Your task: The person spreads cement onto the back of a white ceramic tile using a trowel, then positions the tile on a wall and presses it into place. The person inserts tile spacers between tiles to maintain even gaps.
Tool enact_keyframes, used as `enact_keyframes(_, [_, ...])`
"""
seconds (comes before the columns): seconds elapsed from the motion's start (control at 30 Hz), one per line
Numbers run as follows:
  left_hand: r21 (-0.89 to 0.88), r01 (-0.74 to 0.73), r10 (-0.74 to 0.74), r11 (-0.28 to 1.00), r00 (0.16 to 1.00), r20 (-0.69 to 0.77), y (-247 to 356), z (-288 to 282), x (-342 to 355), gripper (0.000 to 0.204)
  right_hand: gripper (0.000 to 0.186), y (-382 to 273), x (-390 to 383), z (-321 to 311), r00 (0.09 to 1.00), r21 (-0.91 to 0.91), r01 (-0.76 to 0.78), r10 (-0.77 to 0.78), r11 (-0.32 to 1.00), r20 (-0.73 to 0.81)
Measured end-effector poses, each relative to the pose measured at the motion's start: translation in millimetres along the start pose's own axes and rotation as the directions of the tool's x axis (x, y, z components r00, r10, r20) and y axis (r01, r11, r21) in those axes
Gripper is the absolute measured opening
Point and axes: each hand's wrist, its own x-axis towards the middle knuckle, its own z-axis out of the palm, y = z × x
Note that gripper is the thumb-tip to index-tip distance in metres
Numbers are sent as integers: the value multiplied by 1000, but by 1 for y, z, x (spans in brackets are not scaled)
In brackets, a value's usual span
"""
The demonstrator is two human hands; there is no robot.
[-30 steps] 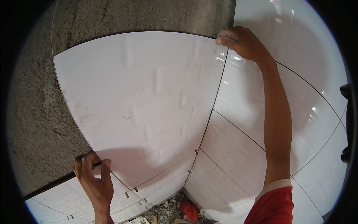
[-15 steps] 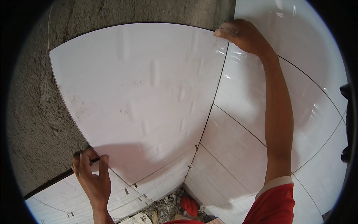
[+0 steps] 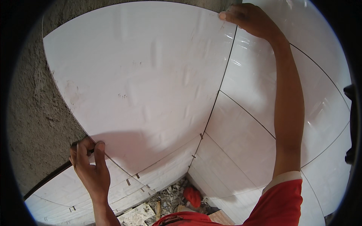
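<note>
Here's the big white tile, up before the rough grey wall, beside the tiled wall: left hand clamped on its lower left edge, right hand pinching its upper right corner!

Showing no readable lettering, labels, numbers or signs, either on the large white wall tile or the red sleeve.
</note>
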Motion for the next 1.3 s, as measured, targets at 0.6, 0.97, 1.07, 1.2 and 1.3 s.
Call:
enact_keyframes(0.6, [20, 8, -8, 1000, 1000, -4, 0, 2, 1, 20, 58, -17, -9, -13, 1000, 89, -2, -1, 996, 31])
enact_keyframes(0.97, [17, -6, 6, 1000, 999, 35, 0, -4, 3, 19, 47, 4, -4, -2, 994, 294, -22, 54, 956, -100])
enact_keyframes(1.07, [-10, -19, 19, 1000, 999, 35, -1, -6, 3, 15, 34, 5, -3, -14, 994, 371, -66, 92, 926, -53])
enact_keyframes(1.2, [-34, -7, 8, 999, 999, 34, 0, -6, 2, 10, 28, -2, -10, -27, 988, 385, -127, 150, 914, -29])
enact_keyframes(1.3, [-65, 22, -19, 998, 999, 39, 1, -6, 2, 14, 27, -9, -12, -32, 984, 295, -162, 175, 941, -16])
